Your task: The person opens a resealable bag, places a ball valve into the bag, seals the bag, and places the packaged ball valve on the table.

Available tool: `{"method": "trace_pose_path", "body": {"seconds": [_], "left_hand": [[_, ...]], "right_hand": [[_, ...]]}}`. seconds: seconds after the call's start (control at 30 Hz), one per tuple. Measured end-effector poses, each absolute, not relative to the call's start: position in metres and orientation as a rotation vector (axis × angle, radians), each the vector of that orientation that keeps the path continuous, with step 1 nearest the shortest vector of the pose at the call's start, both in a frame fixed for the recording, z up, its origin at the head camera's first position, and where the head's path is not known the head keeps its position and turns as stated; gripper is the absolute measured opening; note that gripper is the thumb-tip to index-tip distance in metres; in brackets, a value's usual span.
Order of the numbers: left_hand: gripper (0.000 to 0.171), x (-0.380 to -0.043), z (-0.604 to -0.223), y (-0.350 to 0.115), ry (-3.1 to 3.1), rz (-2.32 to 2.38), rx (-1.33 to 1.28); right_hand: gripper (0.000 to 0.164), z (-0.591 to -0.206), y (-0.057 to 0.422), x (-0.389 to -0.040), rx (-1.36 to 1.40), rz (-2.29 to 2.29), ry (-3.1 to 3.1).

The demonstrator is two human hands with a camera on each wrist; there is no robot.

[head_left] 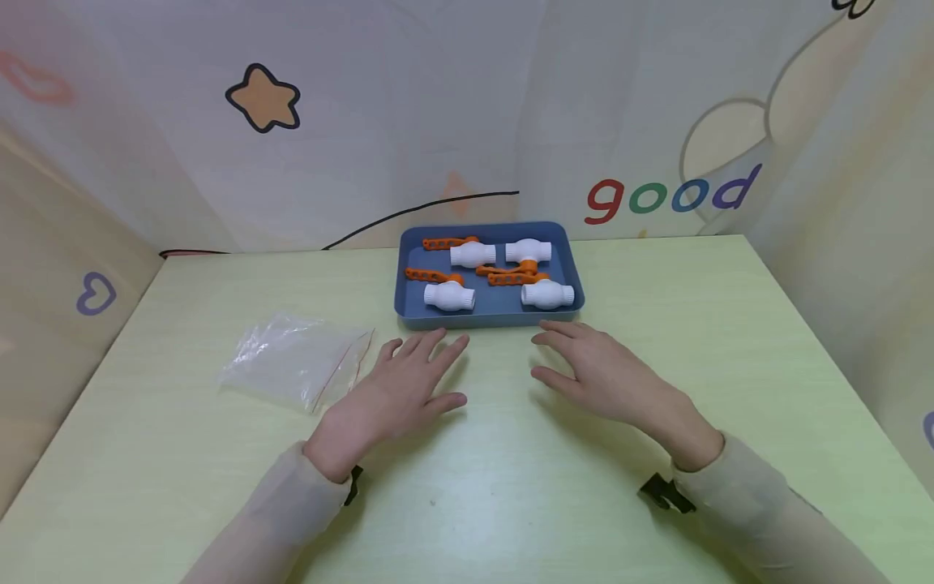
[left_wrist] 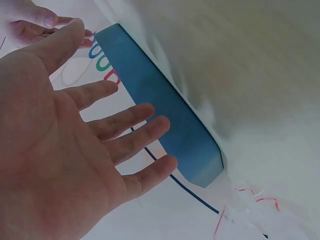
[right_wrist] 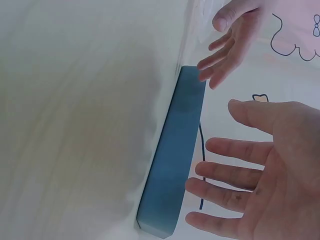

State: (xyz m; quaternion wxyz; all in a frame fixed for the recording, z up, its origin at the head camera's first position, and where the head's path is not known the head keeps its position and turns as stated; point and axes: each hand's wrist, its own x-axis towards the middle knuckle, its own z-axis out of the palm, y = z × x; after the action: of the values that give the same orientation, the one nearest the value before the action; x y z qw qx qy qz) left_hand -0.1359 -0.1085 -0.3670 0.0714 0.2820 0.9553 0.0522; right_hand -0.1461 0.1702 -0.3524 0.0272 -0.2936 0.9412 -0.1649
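A blue tray (head_left: 496,319) stands at the back of the table with several white plastic ball valves in it, one of them the front-left valve (head_left: 449,297); each has an orange lever handle (head_left: 434,276). My left hand (head_left: 397,397) hovers in front of the tray's left corner, fingers spread and holding nothing. Facing it, my right hand (head_left: 606,369) is near the front-right corner, fingers extended, also holding nothing. Both wrist views show the palms and the tray's outer wall (left_wrist: 160,110). Left of my left hand lies a clear zip bag (head_left: 292,357), flat on the table.
The pale green table (head_left: 467,503) runs back to a printed curtain (head_left: 438,105) close behind the tray. Curtain fabric also borders the table on both sides. Dark clips (head_left: 666,493) sit at the sleeve cuffs.
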Motion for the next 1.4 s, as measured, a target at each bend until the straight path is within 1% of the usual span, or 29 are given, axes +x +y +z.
{"method": "trace_pose_path", "body": {"seconds": [0.3,0.67,0.9,1.2,1.4], "left_hand": [[0.066,-0.142,-0.361,-0.111,2.858,0.199,0.812],[0.054,-0.147,-0.342,-0.136,2.854,0.379,0.85],[0.055,-0.147,-0.338,-0.151,2.831,0.444,0.853],[0.055,-0.146,-0.333,-0.173,2.865,0.439,0.767],[0.059,-0.144,-0.327,-0.186,2.835,0.439,0.686]], "right_hand": [[0.046,-0.35,0.169,-0.147,-0.88,-0.557,2.902],[0.044,-0.348,0.17,-0.147,-0.859,-0.553,2.899],[0.043,-0.347,0.171,-0.147,-0.848,-0.549,2.891],[0.043,-0.347,0.172,-0.148,-0.851,-0.55,2.89],[0.043,-0.348,0.173,-0.148,-0.841,-0.554,2.884]]}}
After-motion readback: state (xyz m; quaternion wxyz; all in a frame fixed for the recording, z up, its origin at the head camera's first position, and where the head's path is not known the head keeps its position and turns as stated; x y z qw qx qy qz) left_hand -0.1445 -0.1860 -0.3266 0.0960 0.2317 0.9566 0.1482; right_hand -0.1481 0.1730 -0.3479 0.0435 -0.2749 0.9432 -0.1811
